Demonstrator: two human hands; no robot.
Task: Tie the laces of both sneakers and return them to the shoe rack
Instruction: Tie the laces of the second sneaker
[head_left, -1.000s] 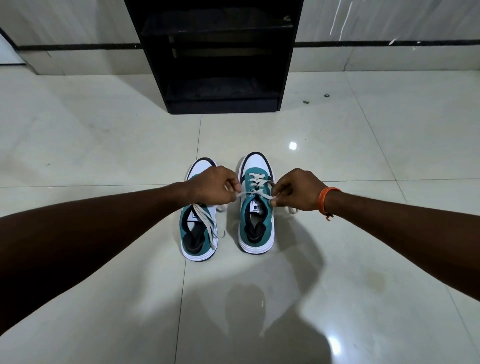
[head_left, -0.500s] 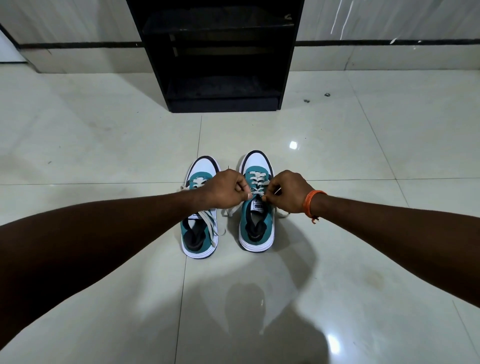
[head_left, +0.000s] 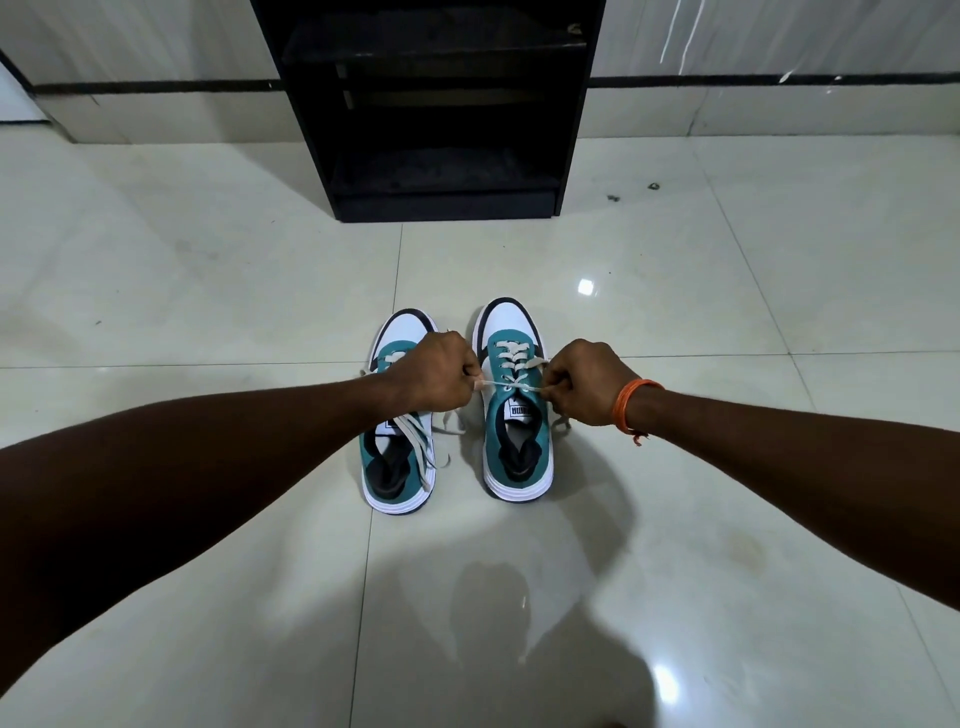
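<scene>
1. Covering the whole room is a glossy pale tiled floor (head_left: 675, 519) with thin grout lines; it mirrors ceiling lights as bright spots, and a dark shadow of the person lies across the near tiles.
2. Standing against the far wall (head_left: 779, 41) is a black shoe rack (head_left: 441, 119), open at the front, its shelves dim; a dark stripe runs along the wall on both sides of it; a few small specks lie on the floor to its right.
3. Sitting side by side on the floor, well short of the rack, are two teal-and-white sneakers, toes pointing toward it; the left sneaker (head_left: 397, 467) has loose laces trailing over its side onto the tile; the right sneaker (head_left: 517, 441) is laced up the front.
4. Reaching forward, both bare forearms stretch from the near corners and meet over the shoes.
5. Curled into a fist, the left hand (head_left: 434, 376) pinches one end of the right sneaker's lace (head_left: 511, 384); it hides part of the left sneaker's front.
6. Gripping the other end, the right hand (head_left: 584, 382) is also closed on the lace; an orange wristband (head_left: 628, 402) circles that wrist; the lace runs taut between the two hands, which stand apart on either side of the shoe.
</scene>
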